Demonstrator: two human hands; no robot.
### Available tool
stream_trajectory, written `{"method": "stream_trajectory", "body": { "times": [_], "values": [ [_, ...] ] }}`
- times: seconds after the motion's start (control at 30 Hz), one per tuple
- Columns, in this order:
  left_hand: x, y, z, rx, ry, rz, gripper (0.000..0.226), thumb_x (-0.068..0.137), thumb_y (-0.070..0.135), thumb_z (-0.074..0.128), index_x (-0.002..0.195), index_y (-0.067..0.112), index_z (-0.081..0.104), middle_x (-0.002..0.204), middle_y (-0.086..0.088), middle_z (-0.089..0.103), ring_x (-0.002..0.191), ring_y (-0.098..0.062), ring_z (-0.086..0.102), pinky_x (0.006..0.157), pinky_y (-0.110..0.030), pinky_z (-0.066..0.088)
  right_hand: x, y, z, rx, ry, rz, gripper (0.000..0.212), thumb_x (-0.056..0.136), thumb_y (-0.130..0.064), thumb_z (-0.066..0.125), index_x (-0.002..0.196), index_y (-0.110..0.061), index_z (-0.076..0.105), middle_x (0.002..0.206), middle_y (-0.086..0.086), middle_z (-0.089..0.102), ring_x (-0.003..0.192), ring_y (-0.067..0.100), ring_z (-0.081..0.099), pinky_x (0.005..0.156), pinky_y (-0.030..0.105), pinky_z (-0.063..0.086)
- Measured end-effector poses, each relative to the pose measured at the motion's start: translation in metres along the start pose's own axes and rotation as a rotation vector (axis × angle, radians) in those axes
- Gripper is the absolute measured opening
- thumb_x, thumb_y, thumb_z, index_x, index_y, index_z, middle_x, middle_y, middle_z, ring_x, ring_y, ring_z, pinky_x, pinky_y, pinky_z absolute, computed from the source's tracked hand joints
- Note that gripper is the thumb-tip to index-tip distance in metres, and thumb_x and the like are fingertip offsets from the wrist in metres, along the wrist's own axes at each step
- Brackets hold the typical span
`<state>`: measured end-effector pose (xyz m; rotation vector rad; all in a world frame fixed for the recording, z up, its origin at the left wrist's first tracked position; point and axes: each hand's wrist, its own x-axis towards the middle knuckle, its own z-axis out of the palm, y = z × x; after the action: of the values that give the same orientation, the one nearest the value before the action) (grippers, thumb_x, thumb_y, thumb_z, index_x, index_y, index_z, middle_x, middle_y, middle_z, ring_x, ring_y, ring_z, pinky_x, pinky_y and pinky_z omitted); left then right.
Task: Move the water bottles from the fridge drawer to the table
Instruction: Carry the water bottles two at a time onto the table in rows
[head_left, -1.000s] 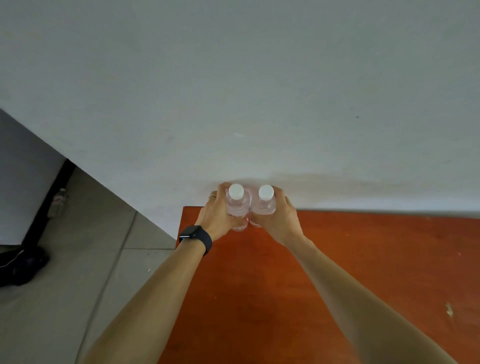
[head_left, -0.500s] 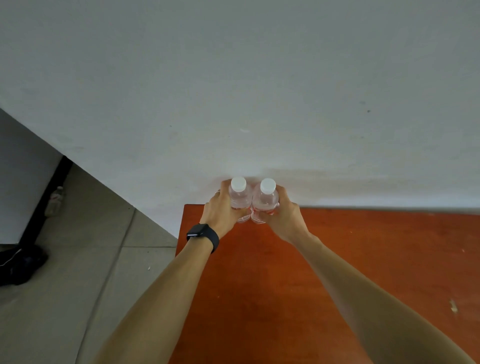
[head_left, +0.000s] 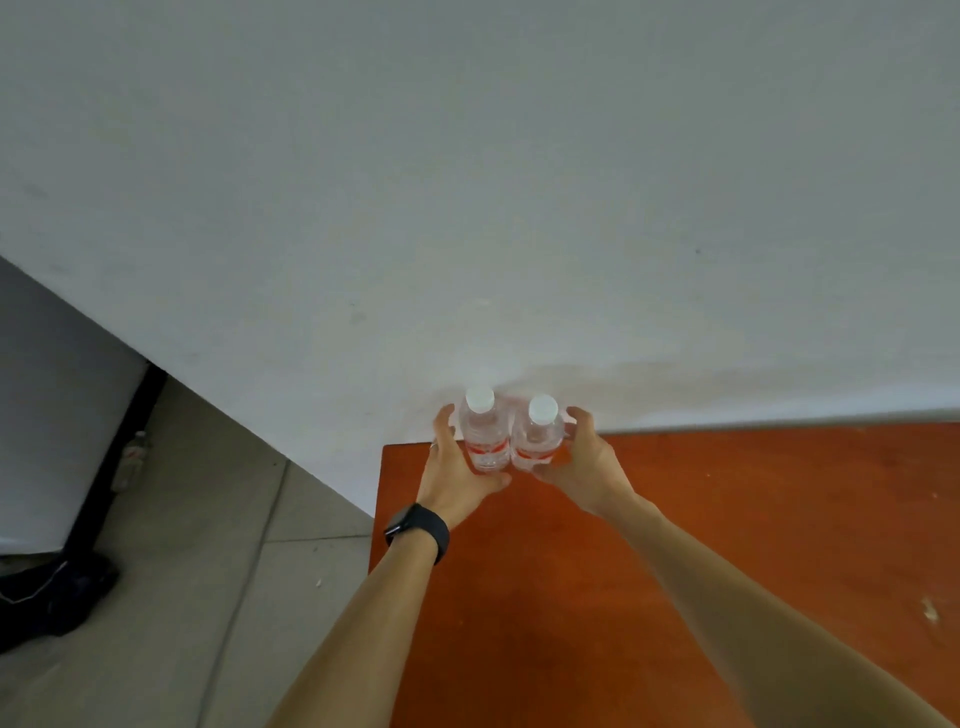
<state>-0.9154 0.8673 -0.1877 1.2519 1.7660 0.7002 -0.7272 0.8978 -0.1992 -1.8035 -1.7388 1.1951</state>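
Two clear water bottles with white caps and red labels stand upright, side by side and touching, at the back left corner of the orange-brown table (head_left: 571, 597), close to the wall. To the left bottle's (head_left: 485, 441) left and front is my left hand (head_left: 457, 483), fingers spread and loosened, a black watch on its wrist. To the right bottle's (head_left: 537, 441) right is my right hand (head_left: 587, 467), fingers apart and drawn slightly back. Both labels show between the fingers. No fridge drawer is in view.
A plain white wall (head_left: 467, 208) rises right behind the table's far edge. Left of the table is a grey tiled floor (head_left: 208, 571). A grey cabinet side (head_left: 52, 415) and a dark object (head_left: 52, 597) on the floor are at the far left.
Both bottles were gripped and are now set down at the table's back left corner. Both hands have loosened and pulled back a little, uncovering the red labels.
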Motion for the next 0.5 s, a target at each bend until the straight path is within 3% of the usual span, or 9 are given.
{"method": "stream_trajectory", "body": {
  "times": [0.1,0.2,0.23,0.37,0.5],
  "values": [
    [-0.021,-0.009,0.001,0.055,0.018,-0.064,0.103,0.077,0.022,0.086,0.152,0.031,0.016,0.155,-0.007,0.038,0.137,-0.029,0.046,0.106,-0.049,0.047,-0.024,0.012,-0.013,0.029,0.024,0.055,0.09,0.085,-0.025,0.078,0.153,-0.018,0.02,0.147,0.011,0.05,0.132,0.026,0.051,0.088,0.029,0.054],
    [-0.046,-0.012,0.01,0.133,-0.037,-0.083,0.089,0.082,0.027,0.081,0.15,0.031,0.024,0.154,-0.008,0.036,0.134,-0.028,0.048,0.102,-0.044,0.051,-0.057,0.028,-0.027,0.049,0.065,0.098,0.084,0.087,-0.031,0.076,0.153,-0.022,0.025,0.147,0.003,0.051,0.131,0.019,0.051,0.069,0.015,0.051],
    [-0.053,-0.01,0.015,0.158,-0.061,-0.077,0.087,0.083,0.029,0.079,0.15,0.031,0.024,0.155,-0.008,0.035,0.135,-0.028,0.048,0.102,-0.043,0.051,-0.067,0.033,-0.03,0.045,0.07,0.105,0.083,0.087,-0.032,0.077,0.152,-0.023,0.027,0.146,0.002,0.051,0.131,0.018,0.051,0.069,0.013,0.05],
    [-0.07,0.006,0.027,0.257,-0.079,-0.018,0.071,0.091,0.033,0.07,0.149,0.03,0.03,0.154,-0.007,0.038,0.135,-0.027,0.048,0.096,-0.034,0.047,-0.091,0.03,-0.048,-0.036,0.044,0.059,0.067,0.09,-0.034,0.073,0.147,-0.023,0.041,0.144,-0.001,0.054,0.131,0.018,0.052,0.089,0.021,0.048],
    [-0.086,0.026,0.043,0.419,-0.155,0.128,0.063,0.096,0.035,0.062,0.152,0.034,0.033,0.159,-0.001,0.034,0.142,-0.024,0.041,0.106,-0.037,0.043,-0.112,0.019,-0.064,-0.176,0.08,-0.098,0.035,0.092,-0.03,0.068,0.127,-0.024,0.065,0.134,-0.006,0.063,0.128,0.013,0.055,0.103,0.019,0.037]
  ]
}}
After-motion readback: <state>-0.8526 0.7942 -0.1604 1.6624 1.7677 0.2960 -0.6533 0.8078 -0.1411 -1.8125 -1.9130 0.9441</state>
